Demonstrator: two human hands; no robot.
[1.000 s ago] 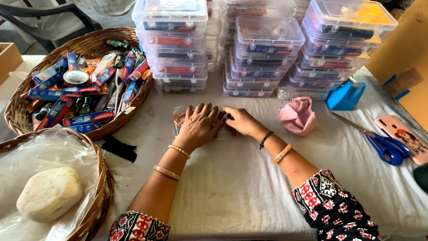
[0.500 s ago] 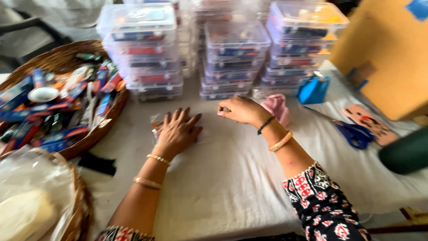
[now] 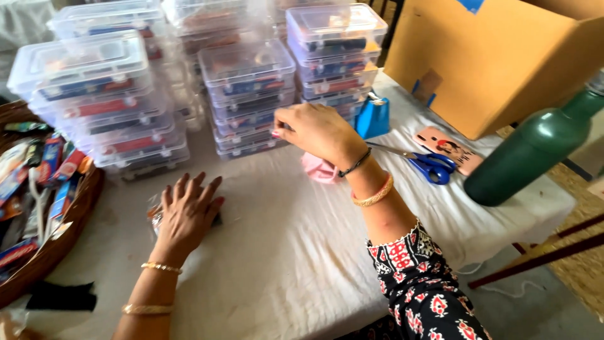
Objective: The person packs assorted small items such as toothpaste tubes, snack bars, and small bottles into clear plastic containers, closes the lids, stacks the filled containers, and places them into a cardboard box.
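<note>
Palm down, the left hand lies flat with fingers spread on a small clear packet, pinning it to the white cloth. Beyond it to the right, the raised right hand pinches something too small to identify, perhaps a strip, just before stacked clear boxes and above a pink pouch

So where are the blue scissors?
In the head view, the blue scissors lie on the white table, right of the right hand, between the blue holder and the green bottle.
</note>
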